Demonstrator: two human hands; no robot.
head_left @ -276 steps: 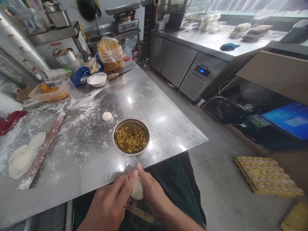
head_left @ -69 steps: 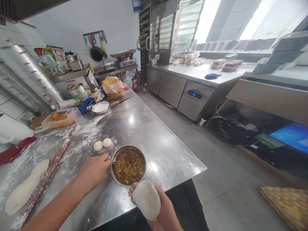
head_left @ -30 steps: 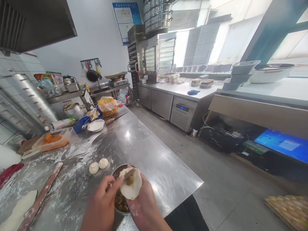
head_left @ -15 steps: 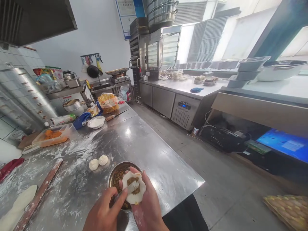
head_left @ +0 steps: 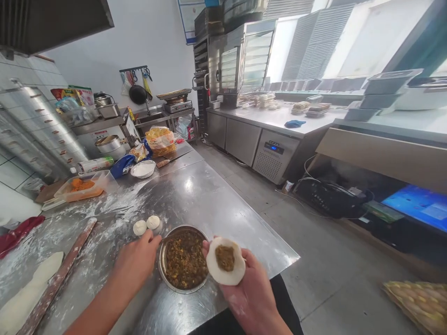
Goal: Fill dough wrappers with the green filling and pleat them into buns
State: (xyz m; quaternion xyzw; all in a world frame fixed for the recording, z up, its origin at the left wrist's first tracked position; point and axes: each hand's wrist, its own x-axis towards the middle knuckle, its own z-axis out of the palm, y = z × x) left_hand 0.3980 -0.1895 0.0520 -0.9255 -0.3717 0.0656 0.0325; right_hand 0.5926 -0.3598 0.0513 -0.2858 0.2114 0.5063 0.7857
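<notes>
My right hand [head_left: 249, 291] holds a round white dough wrapper [head_left: 225, 261] flat on its palm, with a dark mound of yellow-green filling [head_left: 225, 258] at the centre. My left hand [head_left: 134, 266] rests at the rim of a steel bowl [head_left: 183, 259] full of the same chopped filling [head_left: 185, 259]. Its fingers pinch a thin utensil, probably a small spatula, mostly hidden by the fingers. Two small dough balls [head_left: 146, 224] lie on the floured steel table just beyond my left fingers.
A wooden rolling pin [head_left: 57, 279] and a long piece of dough [head_left: 31, 293] lie at the left on the floured steel table [head_left: 209, 195]. Farther back stand a plastic tub [head_left: 82, 186], a white bowl of flour [head_left: 143, 169] and a knife [head_left: 167, 161]. The table's right edge drops to the floor.
My left hand has drawn back from the wrapper to the bowl rim, and a mound of filling now sits on the wrapper. The view has tilted slightly downward.
</notes>
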